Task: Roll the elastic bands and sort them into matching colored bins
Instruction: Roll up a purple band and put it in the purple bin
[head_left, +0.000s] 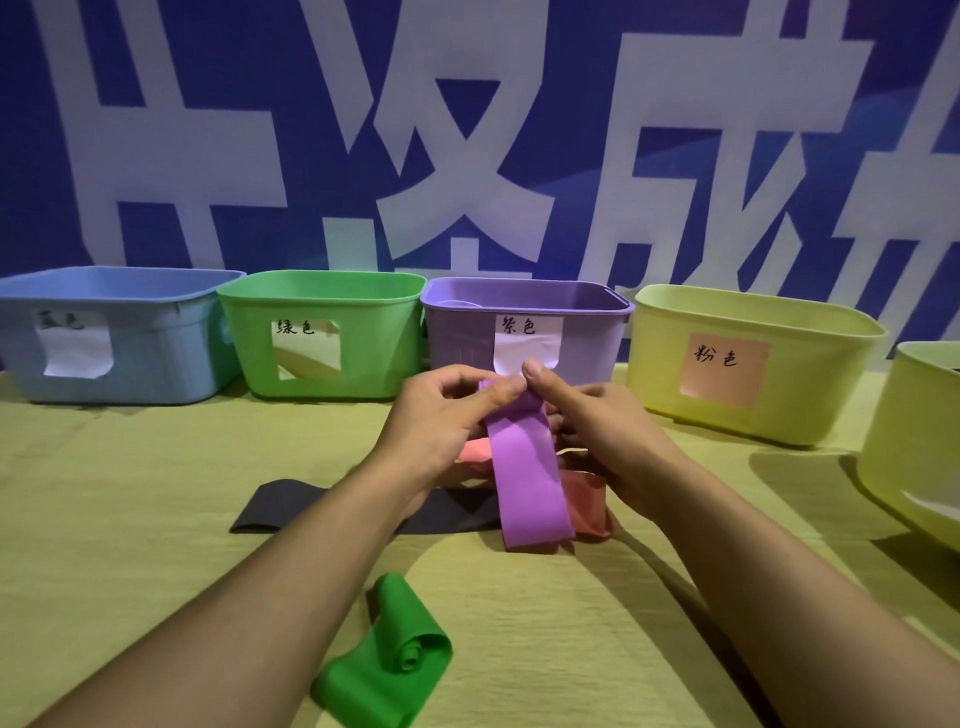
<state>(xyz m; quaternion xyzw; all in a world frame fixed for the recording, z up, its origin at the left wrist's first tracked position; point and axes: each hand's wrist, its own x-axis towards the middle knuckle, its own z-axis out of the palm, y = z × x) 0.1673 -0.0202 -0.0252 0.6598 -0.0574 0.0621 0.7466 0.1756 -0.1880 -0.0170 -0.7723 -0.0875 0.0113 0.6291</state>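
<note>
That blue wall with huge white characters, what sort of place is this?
Probably a staged sorting station, not a home: a printed banner as backdrop, labelled bins like the purple bin in a row, and a cloth-covered table.

Both forearms reach forward; left hand (441, 415) and right hand (592, 421) meet, thumbs and forefingers pinched together at the fingertips.

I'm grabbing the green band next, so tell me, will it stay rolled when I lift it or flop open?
Probably floppy: the green band lies limp on the cloth, its roll loose and its tail spread flat. It likely unrolls if lifted by one edge. The purple band hangs limp from both hands, suggesting similar softness.
</note>
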